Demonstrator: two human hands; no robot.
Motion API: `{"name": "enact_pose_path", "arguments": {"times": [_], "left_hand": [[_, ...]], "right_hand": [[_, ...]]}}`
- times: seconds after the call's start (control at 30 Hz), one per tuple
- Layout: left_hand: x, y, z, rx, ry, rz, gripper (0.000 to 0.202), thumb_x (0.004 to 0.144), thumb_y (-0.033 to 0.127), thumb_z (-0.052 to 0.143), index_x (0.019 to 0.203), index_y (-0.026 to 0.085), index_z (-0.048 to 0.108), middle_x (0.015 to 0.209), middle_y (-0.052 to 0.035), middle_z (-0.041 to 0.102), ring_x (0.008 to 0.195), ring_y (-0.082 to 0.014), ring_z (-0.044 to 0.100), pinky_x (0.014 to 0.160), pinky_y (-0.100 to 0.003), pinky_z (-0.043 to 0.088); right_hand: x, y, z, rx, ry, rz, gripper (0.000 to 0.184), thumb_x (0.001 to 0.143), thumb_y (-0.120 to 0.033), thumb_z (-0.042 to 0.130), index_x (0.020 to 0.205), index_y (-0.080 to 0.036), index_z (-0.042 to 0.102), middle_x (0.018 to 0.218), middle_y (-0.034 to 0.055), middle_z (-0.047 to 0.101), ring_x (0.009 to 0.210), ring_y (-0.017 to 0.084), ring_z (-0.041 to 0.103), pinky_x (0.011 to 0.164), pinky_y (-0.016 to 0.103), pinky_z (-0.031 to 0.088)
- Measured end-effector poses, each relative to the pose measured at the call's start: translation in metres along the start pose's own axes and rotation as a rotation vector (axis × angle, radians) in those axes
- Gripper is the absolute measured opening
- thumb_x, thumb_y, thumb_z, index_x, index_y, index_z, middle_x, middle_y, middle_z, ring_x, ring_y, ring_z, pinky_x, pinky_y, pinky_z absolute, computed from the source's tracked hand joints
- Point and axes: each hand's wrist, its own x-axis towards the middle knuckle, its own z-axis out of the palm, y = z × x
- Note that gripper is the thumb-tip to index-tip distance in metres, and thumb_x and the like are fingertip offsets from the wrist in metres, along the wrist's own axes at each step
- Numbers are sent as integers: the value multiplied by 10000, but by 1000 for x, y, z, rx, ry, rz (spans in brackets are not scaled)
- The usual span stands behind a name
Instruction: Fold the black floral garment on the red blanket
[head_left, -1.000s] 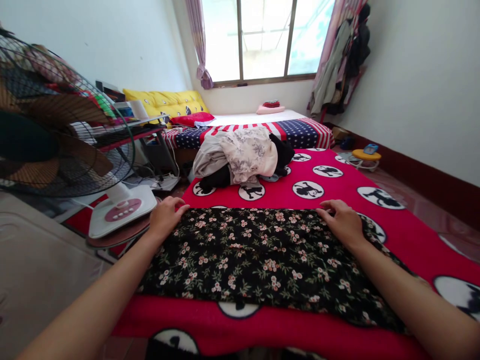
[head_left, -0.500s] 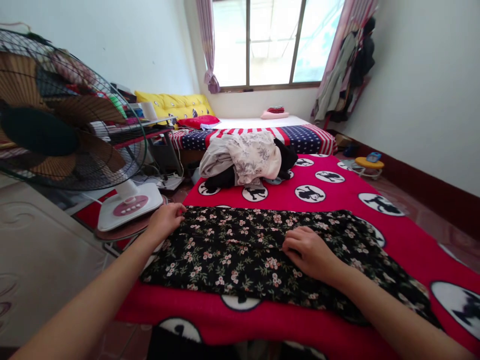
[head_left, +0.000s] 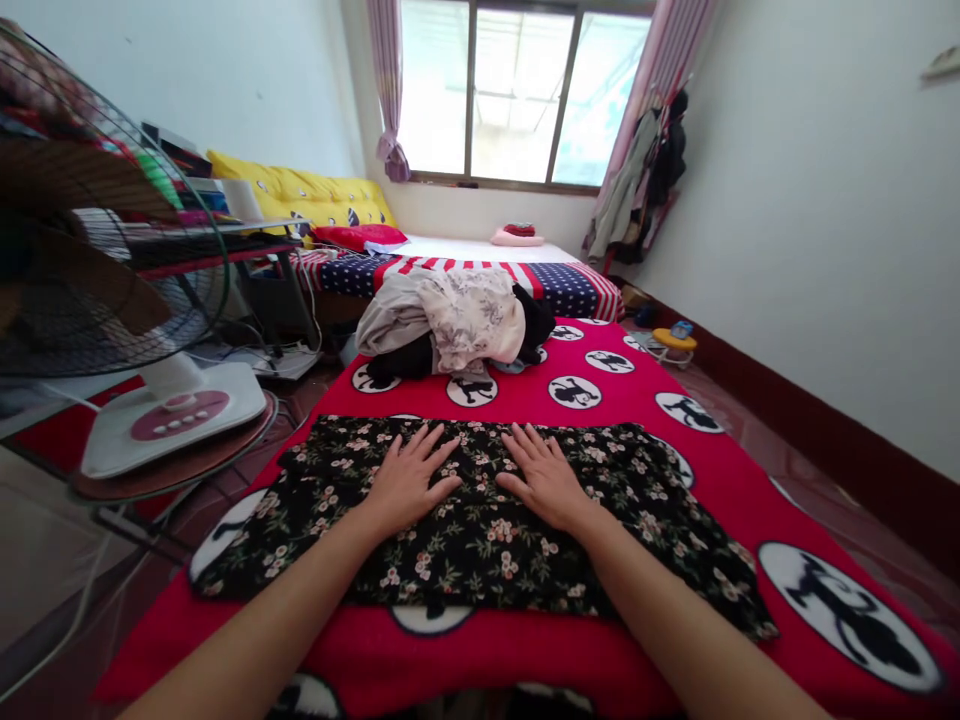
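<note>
Small white-walled room, window (head_left: pixel 517 95) at the far end with pink curtains, clothes hanging on the right wall (head_left: pixel 645 180). A red blanket (head_left: pixel 720 470) printed with black figures in white circles covers the near surface and runs far toward a bed with a stars-and-stripes cover (head_left: pixel 555 280). Yellow cushions (head_left: pixel 300 190) far left, by a cluttered desk (head_left: pixel 202 250). Big standing fan (head_left: pixel 97 270) at the left, its white base with pink button panel on a round stool. Pile of clothes (head_left: pixel 450 325) — beige, floral, black — on the far part of the blanket. Small yellow stool (head_left: pixel 673 342) on the floor at the right.

No readable writing or brand anywhere.

Black floral garment (head_left: pixel 480 520) lies spread flat across the near blanket, left to right — small pink-white blossoms with green leaves on black, a few soft creases, near edge uneven.

Left hand (head_left: pixel 409 480) and right hand (head_left: pixel 544 480) rest palm-down on the garment's middle, just beside each other, fingers stretched out and spread, gripping nothing.
</note>
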Motion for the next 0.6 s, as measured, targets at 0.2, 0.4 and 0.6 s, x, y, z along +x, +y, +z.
{"name": "enact_pose_path", "arguments": {"times": [0.2, 0.4, 0.6], "left_hand": [[-1, -2, 0, 26, -38, -22, 606, 897, 592, 424, 1457, 371, 355, 1574, -23, 258, 1445, -309, 212, 1138, -576, 136], [0, -4, 3, 44, -28, -8, 610, 896, 590, 415, 1462, 371, 345, 1568, -29, 276, 1445, -291, 218, 1140, -550, 133], [-3, 0, 1, 12, -23, -21, 611, 897, 613, 392, 1454, 364, 364, 1571, -32, 271, 1447, -289, 214, 1144, -542, 130]], "right_hand": [[-10, 25, -5, -81, -35, 13, 675, 925, -666, 243, 1500, -313, 278, 1591, 34, 188, 1466, 256, 128, 1160, 534, 117], [-19, 47, -15, -124, -32, 109, 699, 918, -677, 248, 1508, -303, 257, 1590, 59, 186, 1464, 279, 127, 1149, 562, 107], [-31, 62, -13, -184, -21, 159, 699, 925, -658, 253, 1511, -276, 258, 1588, 60, 196, 1460, 270, 148, 1151, 520, 177]]}}
